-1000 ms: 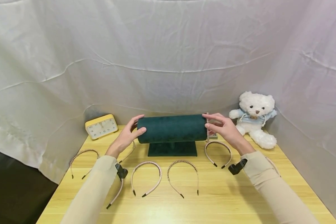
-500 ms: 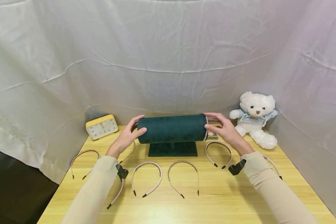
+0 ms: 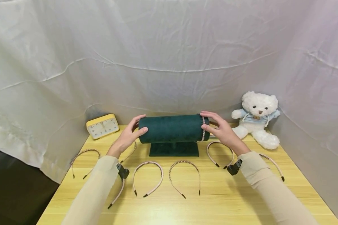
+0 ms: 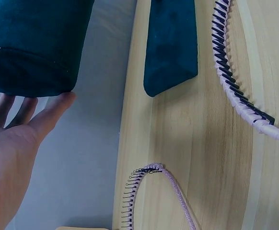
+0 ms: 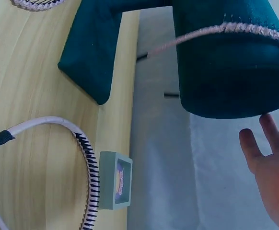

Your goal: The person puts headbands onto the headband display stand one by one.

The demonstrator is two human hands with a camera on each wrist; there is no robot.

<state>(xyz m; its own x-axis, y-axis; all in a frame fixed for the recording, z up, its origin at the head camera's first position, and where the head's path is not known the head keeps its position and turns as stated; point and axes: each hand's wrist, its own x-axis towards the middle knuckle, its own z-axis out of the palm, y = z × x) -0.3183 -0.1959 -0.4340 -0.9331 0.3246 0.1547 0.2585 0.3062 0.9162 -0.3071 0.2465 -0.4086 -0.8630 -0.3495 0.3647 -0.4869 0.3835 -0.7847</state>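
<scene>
A dark green velvet cylinder stand [image 3: 171, 128] lies crosswise at the table's back on a flat base. My left hand [image 3: 126, 137] grips its left end, thumb in front and fingers over the top. Round the right end sits a pink braided headband [image 3: 203, 129], its black-tipped ends pointing downward. My right hand [image 3: 222, 132] holds this headband, thumb in front and fingertips on top. In the right wrist view, some fingers [image 5: 273, 136] of that hand are free beside the cylinder's end face. The right thumb is out of sight there.
Several headbands lie on the wooden table, including two [image 3: 147, 179] [image 3: 184, 179] in front and one [image 3: 220, 154] at right. A yellow clock [image 3: 102, 126] stands back left, a white teddy bear [image 3: 257, 120] back right. A small grey-green box [image 5: 115, 181] is near the stand.
My right hand has moved left, and the headband has slid from the cylinder's right edge a short way onto it. My left hand stays at the left end.
</scene>
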